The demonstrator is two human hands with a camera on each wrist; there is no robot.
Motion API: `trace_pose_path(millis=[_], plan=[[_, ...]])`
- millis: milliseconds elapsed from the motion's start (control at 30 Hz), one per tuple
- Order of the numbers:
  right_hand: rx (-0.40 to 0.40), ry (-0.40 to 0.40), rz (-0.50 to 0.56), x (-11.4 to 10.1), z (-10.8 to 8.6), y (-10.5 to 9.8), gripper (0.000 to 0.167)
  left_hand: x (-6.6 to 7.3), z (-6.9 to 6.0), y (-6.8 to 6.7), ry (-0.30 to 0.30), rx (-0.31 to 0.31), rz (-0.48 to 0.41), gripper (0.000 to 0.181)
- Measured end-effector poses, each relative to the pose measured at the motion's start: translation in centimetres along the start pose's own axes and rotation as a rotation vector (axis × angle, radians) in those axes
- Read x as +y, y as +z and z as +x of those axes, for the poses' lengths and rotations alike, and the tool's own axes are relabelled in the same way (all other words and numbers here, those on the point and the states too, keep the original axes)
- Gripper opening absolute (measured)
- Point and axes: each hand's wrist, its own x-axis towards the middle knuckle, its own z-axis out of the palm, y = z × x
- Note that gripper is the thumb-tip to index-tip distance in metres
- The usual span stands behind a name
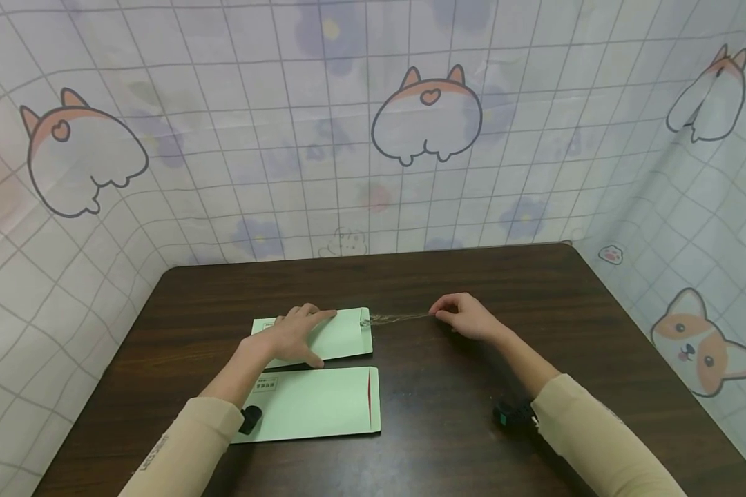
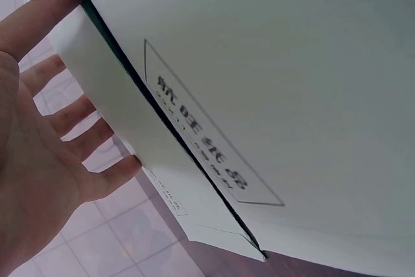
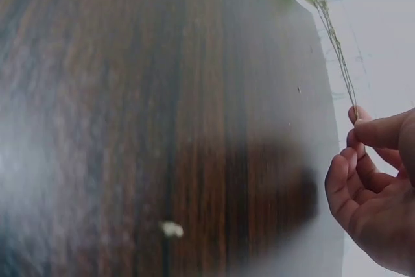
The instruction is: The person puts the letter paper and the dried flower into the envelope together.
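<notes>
A pale green envelope (image 1: pixel 342 333) lies at the far side of the table, opening end to the right. My left hand (image 1: pixel 291 337) rests across it, thumb and fingers spread; in the left wrist view this hand (image 2: pixel 52 141) touches its edges. At the envelope's right end lies the tufted tip of a thin dried plant sprig (image 1: pixel 398 318). My right hand (image 1: pixel 466 316) pinches the sprig's stems between thumb and fingers. The right wrist view shows the sprig (image 3: pixel 338 50) stretching from that pinch to the green envelope. A second green envelope (image 1: pixel 317 407) lies nearer, below the left hand.
Both envelopes lie on a dark wood-grain table (image 1: pixel 435 442). A small pale crumb (image 3: pixel 172 229) is on the tabletop in the right wrist view. Black wrist devices (image 1: pixel 512 413) sit by the sleeves. A patterned white curtain (image 1: pixel 273 138) surrounds the table's back and sides.
</notes>
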Motion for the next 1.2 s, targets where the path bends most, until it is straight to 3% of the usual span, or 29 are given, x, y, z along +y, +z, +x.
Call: trace_pose_path(millis=[633, 1200], plan=[[-0.066, -0.069, 0.009, -1.8, 1.7, 2.6, 0.018, 0.2, -0.1, 0.0, -0.011, 0.004, 0.005, 0.100], [-0.117, -0.055, -0.004, -3.5, 3.0, 4.3, 0.015, -0.1, 0.0, 0.1, 0.000, 0.012, -0.002, 0.100]])
